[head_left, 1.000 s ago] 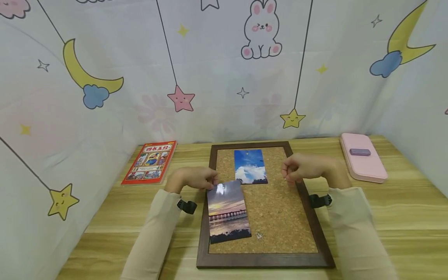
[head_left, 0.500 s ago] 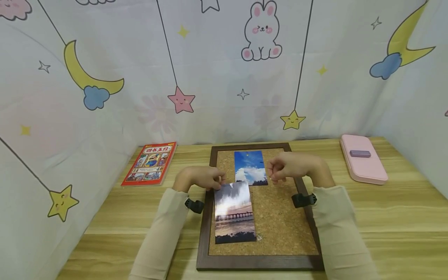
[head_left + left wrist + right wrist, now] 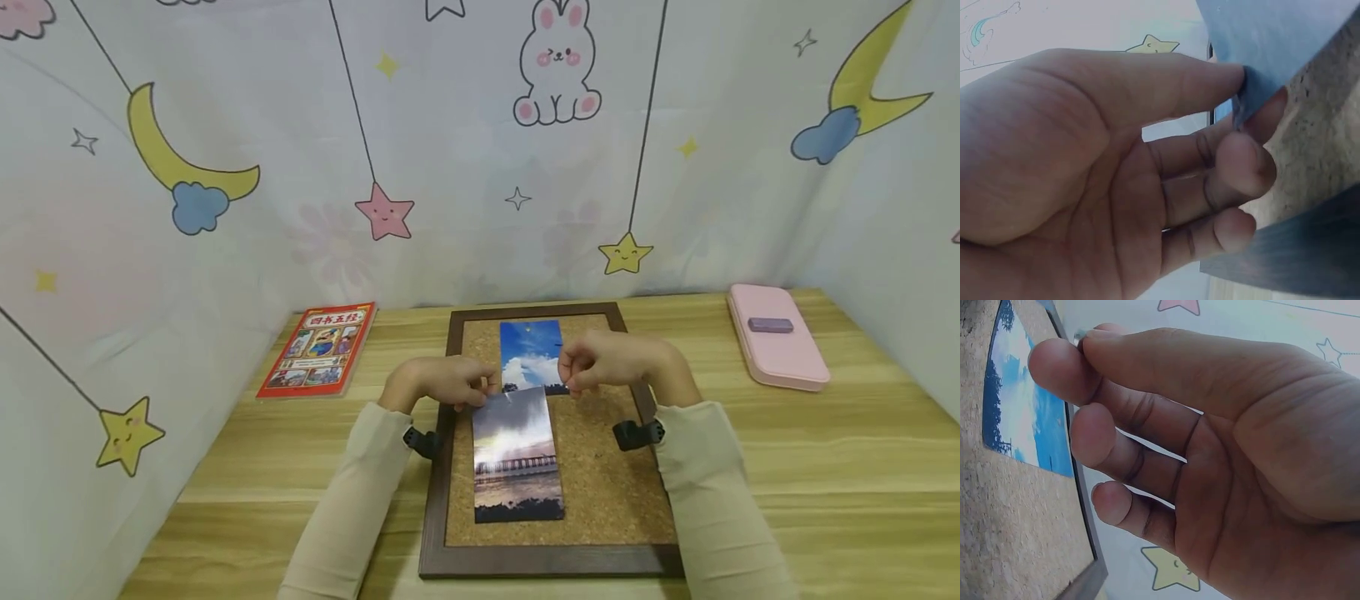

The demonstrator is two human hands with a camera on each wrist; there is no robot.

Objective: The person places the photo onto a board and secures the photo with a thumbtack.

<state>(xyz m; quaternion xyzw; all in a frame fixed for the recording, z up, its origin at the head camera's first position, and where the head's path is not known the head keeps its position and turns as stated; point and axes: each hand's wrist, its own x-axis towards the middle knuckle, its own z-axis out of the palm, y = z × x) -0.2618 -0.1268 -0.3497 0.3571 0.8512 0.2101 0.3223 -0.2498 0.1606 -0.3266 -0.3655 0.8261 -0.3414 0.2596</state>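
Note:
My left hand point(image 3: 450, 380) pinches the top left corner of a sunset pier photo point(image 3: 516, 467) between thumb and fingers. The photo lies over the left and middle of a framed cork board point(image 3: 615, 492), its top edge overlapping a blue sky photo point(image 3: 527, 354) in the head view. In the left wrist view, the pinched photo point(image 3: 1285, 37) bends at the thumb. My right hand point(image 3: 618, 362) hovers at the sky photo's lower right edge, thumb and index finger pinching a small clear push pin point(image 3: 1079, 336), mostly hidden by the fingertips.
A red book point(image 3: 318, 350) lies left of the board. On the right is a pink case point(image 3: 780, 346) with a purple bar on its lid. Behind the wooden table point(image 3: 840, 467) hangs a white cartoon-print curtain point(image 3: 465, 150).
My left hand has slid the pier photo to the right and straightened it, covering small clear pieces on the cork. My right hand has moved left toward the sky photo, still pinching the push pin.

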